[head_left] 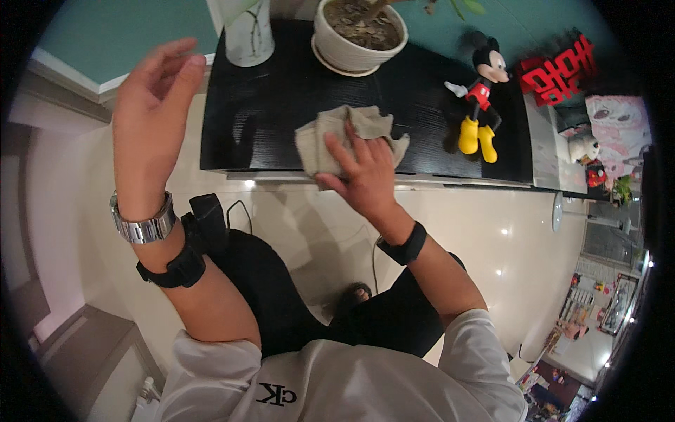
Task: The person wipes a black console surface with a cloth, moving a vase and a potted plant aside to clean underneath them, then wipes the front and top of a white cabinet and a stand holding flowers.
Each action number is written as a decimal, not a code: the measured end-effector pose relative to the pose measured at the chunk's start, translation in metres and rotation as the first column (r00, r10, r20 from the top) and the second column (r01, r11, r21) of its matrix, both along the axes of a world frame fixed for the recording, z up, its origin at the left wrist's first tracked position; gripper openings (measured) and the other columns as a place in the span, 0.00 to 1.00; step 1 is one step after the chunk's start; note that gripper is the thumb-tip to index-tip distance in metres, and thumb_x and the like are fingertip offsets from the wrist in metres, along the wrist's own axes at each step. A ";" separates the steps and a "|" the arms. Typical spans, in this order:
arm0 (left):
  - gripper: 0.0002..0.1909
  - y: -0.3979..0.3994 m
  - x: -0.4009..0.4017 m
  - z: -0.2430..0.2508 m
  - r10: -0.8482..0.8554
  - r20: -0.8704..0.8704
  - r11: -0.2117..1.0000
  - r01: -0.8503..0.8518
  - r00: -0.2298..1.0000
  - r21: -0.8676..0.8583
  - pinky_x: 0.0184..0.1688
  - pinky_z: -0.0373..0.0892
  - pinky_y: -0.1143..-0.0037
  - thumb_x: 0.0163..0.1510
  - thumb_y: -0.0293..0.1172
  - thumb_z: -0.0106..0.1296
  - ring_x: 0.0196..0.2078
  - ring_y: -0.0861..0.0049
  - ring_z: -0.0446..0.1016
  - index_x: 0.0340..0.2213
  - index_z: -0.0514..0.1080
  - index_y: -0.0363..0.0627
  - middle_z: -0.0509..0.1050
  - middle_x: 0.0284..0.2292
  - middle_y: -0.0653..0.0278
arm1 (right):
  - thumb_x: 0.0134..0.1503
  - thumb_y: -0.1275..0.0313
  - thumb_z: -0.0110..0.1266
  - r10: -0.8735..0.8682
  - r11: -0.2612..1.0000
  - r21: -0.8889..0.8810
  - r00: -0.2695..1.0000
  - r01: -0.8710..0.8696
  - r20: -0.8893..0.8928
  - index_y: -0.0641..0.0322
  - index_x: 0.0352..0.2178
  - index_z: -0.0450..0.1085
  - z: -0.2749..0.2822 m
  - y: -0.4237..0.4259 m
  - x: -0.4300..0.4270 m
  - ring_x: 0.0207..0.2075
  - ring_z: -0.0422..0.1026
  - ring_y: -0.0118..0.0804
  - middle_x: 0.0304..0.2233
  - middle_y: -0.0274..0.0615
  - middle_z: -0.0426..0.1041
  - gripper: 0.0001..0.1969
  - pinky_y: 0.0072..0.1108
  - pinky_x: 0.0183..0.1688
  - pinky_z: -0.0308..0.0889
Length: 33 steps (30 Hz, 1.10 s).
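Note:
Under the spread fingers of my right hand (364, 174) lies a crumpled beige cloth (321, 140), pressed on the front part of a glossy black cabinet top (248, 121). Part of the cloth hangs over the front edge. My left hand (155, 105) is raised at the left, off the cabinet's left end, with fingers loosely curled and nothing seen in it. A metal watch (145, 227) and a black strap are on my left wrist; another black strap (406, 245) is on my right.
A white pot (361, 50) of soil on a saucer and a white vase (250, 37) stand at the back. To the right are a Mickey Mouse figure (482, 97) with yellow shoes and a red cut-out ornament (559, 71). A cable (375, 264) runs down near my legs.

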<state>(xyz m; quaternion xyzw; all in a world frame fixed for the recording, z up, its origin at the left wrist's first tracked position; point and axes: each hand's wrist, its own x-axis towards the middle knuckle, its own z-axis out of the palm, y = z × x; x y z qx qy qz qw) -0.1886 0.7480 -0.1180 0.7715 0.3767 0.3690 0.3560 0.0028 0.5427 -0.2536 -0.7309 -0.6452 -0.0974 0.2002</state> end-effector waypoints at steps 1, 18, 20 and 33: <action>0.18 0.000 0.000 0.001 0.007 -0.009 1.000 -0.007 1.000 0.004 0.44 0.66 0.77 0.55 0.36 0.53 0.40 0.76 0.73 0.44 0.71 0.39 0.76 0.36 0.59 | 0.42 0.52 0.60 0.022 1.000 -0.002 1.000 -0.022 0.010 0.49 0.52 0.64 -0.001 0.011 -0.011 0.40 0.66 0.46 0.50 0.49 0.66 0.34 0.34 0.46 0.60; 0.25 -0.005 0.009 0.008 0.110 0.122 0.991 -0.100 0.986 -0.085 0.52 0.62 0.74 0.54 0.38 0.54 0.43 0.78 0.73 0.52 0.65 0.42 0.76 0.40 0.56 | 0.53 0.58 0.51 0.167 0.986 0.027 0.974 -0.165 -0.155 0.57 0.53 0.62 0.002 0.107 -0.098 0.43 0.65 0.44 0.41 0.46 0.68 0.27 0.30 0.51 0.57; 0.25 -0.007 0.011 0.008 0.086 0.123 0.993 -0.074 0.989 -0.096 0.52 0.62 0.74 0.54 0.38 0.54 0.42 0.78 0.73 0.51 0.66 0.42 0.76 0.40 0.57 | 0.53 0.59 0.51 0.126 0.991 0.069 0.975 -0.115 -0.182 0.58 0.52 0.63 0.001 0.100 -0.085 0.43 0.65 0.44 0.39 0.45 0.69 0.26 0.31 0.51 0.57; 0.16 -0.016 0.035 0.004 -0.132 0.122 0.987 0.142 0.984 -0.077 0.41 0.65 0.80 0.55 0.31 0.51 0.36 0.81 0.71 0.45 0.70 0.40 0.75 0.34 0.62 | 0.55 0.66 0.50 -0.329 0.943 0.050 0.944 0.330 -0.024 0.60 0.52 0.63 -0.004 -0.037 0.066 0.42 0.67 0.50 0.52 0.55 0.64 0.23 0.37 0.48 0.60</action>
